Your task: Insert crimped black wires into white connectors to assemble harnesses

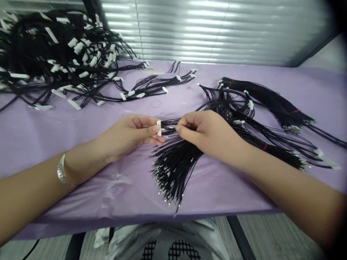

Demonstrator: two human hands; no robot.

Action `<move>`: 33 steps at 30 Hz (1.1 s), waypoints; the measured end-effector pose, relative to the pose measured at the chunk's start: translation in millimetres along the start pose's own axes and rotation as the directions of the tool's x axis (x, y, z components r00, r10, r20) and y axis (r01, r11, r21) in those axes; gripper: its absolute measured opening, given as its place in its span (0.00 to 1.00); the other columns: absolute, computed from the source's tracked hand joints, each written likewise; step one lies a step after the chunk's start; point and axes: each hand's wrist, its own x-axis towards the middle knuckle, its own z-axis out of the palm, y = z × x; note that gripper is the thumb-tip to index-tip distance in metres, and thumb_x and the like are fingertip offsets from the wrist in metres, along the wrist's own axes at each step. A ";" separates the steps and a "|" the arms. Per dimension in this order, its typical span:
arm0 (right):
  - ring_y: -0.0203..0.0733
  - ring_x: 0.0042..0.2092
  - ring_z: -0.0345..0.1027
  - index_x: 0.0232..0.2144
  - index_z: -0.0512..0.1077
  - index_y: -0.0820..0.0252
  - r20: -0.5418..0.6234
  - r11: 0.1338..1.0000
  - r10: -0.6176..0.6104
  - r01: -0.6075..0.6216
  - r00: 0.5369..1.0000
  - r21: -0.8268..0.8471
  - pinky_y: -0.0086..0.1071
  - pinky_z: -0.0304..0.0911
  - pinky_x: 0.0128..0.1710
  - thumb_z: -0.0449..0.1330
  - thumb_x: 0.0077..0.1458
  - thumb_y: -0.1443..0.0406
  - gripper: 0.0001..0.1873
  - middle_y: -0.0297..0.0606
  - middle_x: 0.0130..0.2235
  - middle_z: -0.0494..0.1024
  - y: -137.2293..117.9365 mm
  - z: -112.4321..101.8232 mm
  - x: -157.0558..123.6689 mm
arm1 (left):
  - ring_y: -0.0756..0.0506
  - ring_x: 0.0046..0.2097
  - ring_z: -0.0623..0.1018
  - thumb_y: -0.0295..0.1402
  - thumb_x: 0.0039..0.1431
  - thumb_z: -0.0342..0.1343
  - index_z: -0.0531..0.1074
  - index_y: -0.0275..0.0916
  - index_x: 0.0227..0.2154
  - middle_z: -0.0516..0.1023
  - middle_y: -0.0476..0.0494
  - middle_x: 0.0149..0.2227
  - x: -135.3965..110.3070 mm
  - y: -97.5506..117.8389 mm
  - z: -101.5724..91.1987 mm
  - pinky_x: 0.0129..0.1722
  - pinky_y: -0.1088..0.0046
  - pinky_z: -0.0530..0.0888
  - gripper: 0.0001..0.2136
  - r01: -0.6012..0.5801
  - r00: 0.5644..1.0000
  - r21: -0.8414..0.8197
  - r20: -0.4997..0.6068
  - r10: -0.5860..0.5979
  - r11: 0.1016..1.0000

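My left hand (145, 130) pinches a small white connector housing (159, 128) between thumb and fingers, and black wires run out of its right side. Just to the right, my right hand (199, 126) is closed, with thumb and forefinger pressed on a thin black wire (170, 129) close to the housing. Some metal tips show between the two hands. Beneath and in front of my right hand, a loose bundle of black wires (173, 166) fans out toward the table's front edge, its ends tipped with shiny metal terminals.
A large tangled pile of black cables with white connectors (73, 61) fills the back left. Wire bundles tied with red bands (260, 94) lie at the right. Behind the purple-covered table (108, 195) are window blinds (206, 32).
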 end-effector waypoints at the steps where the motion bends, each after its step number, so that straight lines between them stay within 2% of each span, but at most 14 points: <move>1: 0.27 0.21 0.53 0.21 0.70 0.63 -0.014 1.000 -0.009 0.009 1.000 -0.004 0.26 0.48 0.25 0.56 0.51 0.70 0.08 0.27 0.18 0.64 0.1 0.6 0.0 | 0.49 0.32 0.79 0.29 0.51 0.63 0.77 0.34 0.29 0.78 0.47 0.28 0.1 0.0 -0.1 0.37 0.75 0.76 0.03 0.001 1.000 -0.007 -0.006 -0.001 1.000; 7: 0.27 0.21 0.51 0.21 0.69 0.63 -0.041 1.000 -0.029 0.028 0.999 -0.010 0.27 0.48 0.25 0.55 0.51 0.70 0.08 0.27 0.18 0.63 1.4 3.8 -0.7 | 0.49 0.31 0.80 0.28 0.50 0.64 0.76 0.33 0.27 0.77 0.48 0.27 0.3 1.4 1.0 0.36 0.76 0.77 0.03 0.021 1.000 -0.047 -0.009 -0.021 0.999; 13: 0.28 0.21 0.53 0.22 0.70 0.63 -0.063 0.999 -0.034 0.033 0.997 -0.011 0.26 0.48 0.25 0.55 0.51 0.69 0.08 0.28 0.19 0.65 0.9 5.5 -1.5 | 0.47 0.31 0.80 0.26 0.50 0.64 0.76 0.33 0.28 0.77 0.47 0.27 1.1 1.4 1.2 0.37 0.73 0.78 0.03 0.025 1.000 -0.097 0.000 -0.025 0.995; 19: 0.28 0.21 0.52 0.21 0.69 0.63 -0.040 1.000 -0.010 0.010 0.999 -0.016 0.26 0.48 0.25 0.55 0.51 0.70 0.08 0.28 0.19 0.65 2.5 5.8 -0.4 | 0.47 0.34 0.81 0.27 0.51 0.63 0.75 0.34 0.31 0.78 0.47 0.29 2.0 -1.7 -2.8 0.40 0.71 0.78 0.04 0.012 1.000 -0.070 0.016 -0.011 0.997; 25: 0.27 0.21 0.54 0.22 0.70 0.63 -0.030 1.000 -0.009 0.010 0.999 0.021 0.26 0.48 0.24 0.55 0.51 0.69 0.08 0.27 0.19 0.66 3.4 4.4 0.6 | 0.48 0.33 0.80 0.26 0.53 0.61 0.75 0.33 0.30 0.78 0.46 0.29 1.6 0.0 -0.7 0.37 0.75 0.77 0.02 0.035 0.999 -0.064 0.023 -0.034 0.997; 33: 0.27 0.21 0.54 0.21 0.69 0.63 -0.018 1.000 -0.005 0.005 1.000 0.023 0.26 0.49 0.25 0.55 0.50 0.69 0.08 0.28 0.19 0.66 4.0 5.4 -0.7 | 0.49 0.33 0.80 0.28 0.51 0.63 0.76 0.34 0.32 0.79 0.46 0.31 1.5 -0.2 -2.0 0.39 0.73 0.77 0.05 0.022 1.000 -0.039 0.015 -0.021 0.999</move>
